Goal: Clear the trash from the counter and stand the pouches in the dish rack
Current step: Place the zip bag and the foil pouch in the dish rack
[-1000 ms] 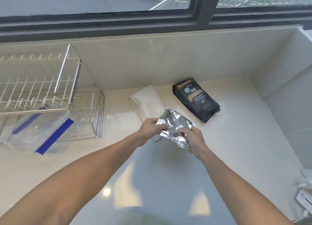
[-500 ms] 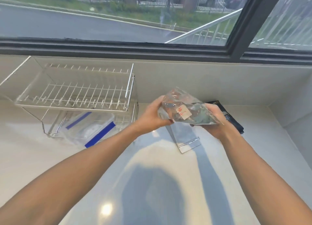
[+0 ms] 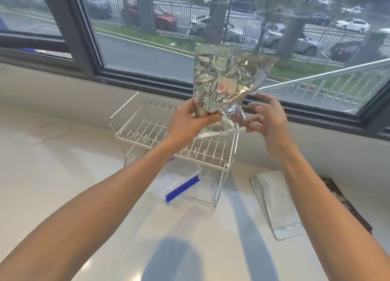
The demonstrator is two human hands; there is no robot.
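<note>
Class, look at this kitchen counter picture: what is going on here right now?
A person holds a crinkled silver foil pouch upright above the wire dish rack. The left hand grips its lower part, and the right hand pinches its bottom corner. A white pouch lies flat on the counter, and a blue-striped clear bag sits under the rack.

A crinkled pouch (image 3: 223, 86) of mirror-bright silver foil, bearing a small matt paper label with red writing, is gripped at its lower end by the left hand (image 3: 190, 122) and pinched by the right hand (image 3: 268, 120). The dish rack (image 3: 179, 145) is made of thin, shiny metal wire. Beneath it, a clear, glossy plastic bag (image 3: 179, 181) with a blue strip is seen. A flat pouch (image 3: 276, 204) of duller, satin silver finish lies at the right. The counter (image 3: 63, 175) is smooth, pale and polished, with reflections visible.
</note>
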